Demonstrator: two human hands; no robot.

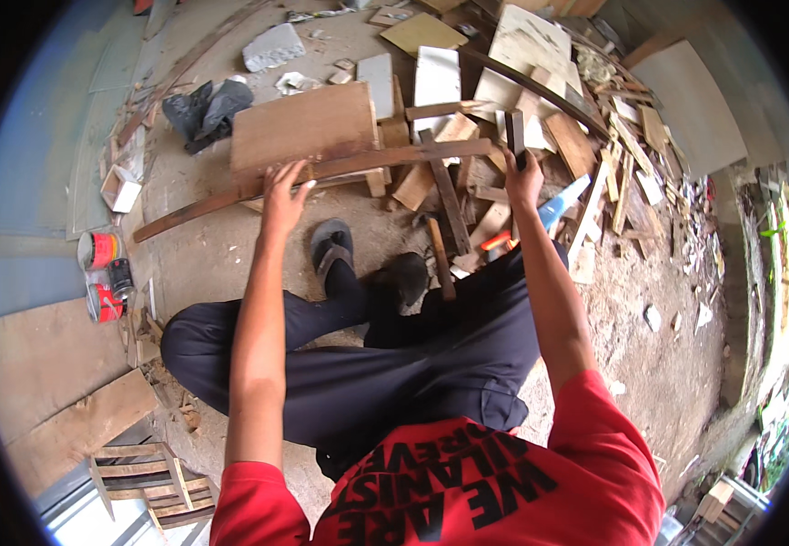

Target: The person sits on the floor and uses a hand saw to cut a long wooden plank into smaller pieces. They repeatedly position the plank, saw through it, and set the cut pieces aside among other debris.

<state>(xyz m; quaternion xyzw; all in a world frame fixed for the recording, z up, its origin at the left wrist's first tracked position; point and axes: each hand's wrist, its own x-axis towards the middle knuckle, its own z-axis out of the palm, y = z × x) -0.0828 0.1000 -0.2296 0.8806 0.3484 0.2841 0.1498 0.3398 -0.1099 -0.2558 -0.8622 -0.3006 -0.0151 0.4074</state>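
A long, dark wooden strip runs slantwise across a brown board in front of me. My left hand lies over the strip near the board's lower left corner, fingers outstretched and thumb apart. Close to the strip's right end, my right hand is closed around a short dark piece of wood that sticks up past the fingers. Between my knees stands what looks like a hammer, its wooden handle showing. A handsaw with a bluish blade and orange handle lies beside my right knee.
Scrap wood is heaped ahead and to the right. A black plastic bag and a pale block lie at the far left. Red cans stand by the left wall. My sandalled foot is near the board.
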